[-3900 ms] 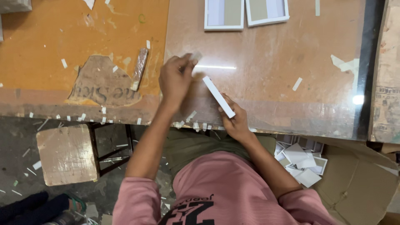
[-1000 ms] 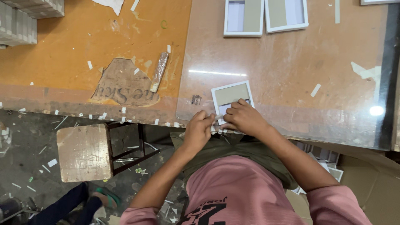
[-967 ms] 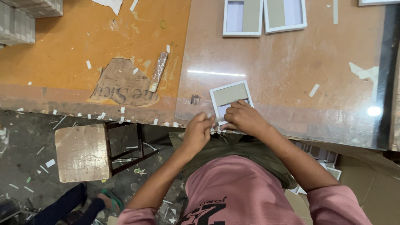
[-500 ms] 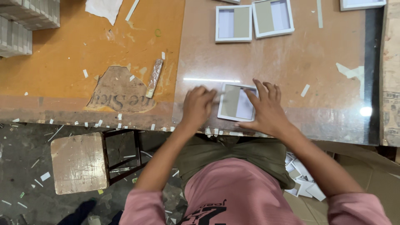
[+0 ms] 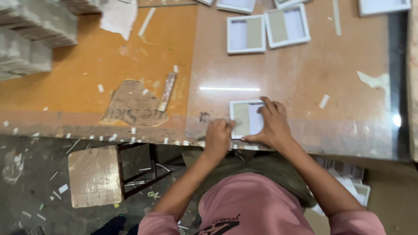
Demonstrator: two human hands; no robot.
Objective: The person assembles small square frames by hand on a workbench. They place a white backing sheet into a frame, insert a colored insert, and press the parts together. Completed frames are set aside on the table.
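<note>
View from above of a person seated at a worktable (image 5: pixel 305 95). A small white-rimmed frame (image 5: pixel 244 118) lies flat near the table's front edge, directly ahead of the person. The right hand (image 5: pixel 272 126) rests palm down on the right half of the frame, fingers spread and extended toward the far rim, thumb along the near edge; it presses on the frame and is not clenched around it. The left hand (image 5: pixel 217 135) sits at the frame's left near corner with fingers curled inward, the fingertips touching the left rim. Whether this hand pinches the rim or merely rests against it cannot be told. The frame thus lies between the two hands, partly beneath the right one, with its grey-brown left panel still exposed.

Farther back on the table, well apart from the hands, two similar white frames (image 5: pixel 267 32) lie side by side, each showing one pale and one grey-brown panel. To the left, on the orange part of the surface, are a torn piece of brown cardboard (image 5: pixel 133 104) and a narrow strip (image 5: pixel 167 91) just beside it. Small white scraps are scattered across the table and floor. A wooden stool (image 5: pixel 96 176) stands below the table edge, left of the person's knees. Stacks of grey boards (image 5: pixel 30 35) occupy the far left corner.
</note>
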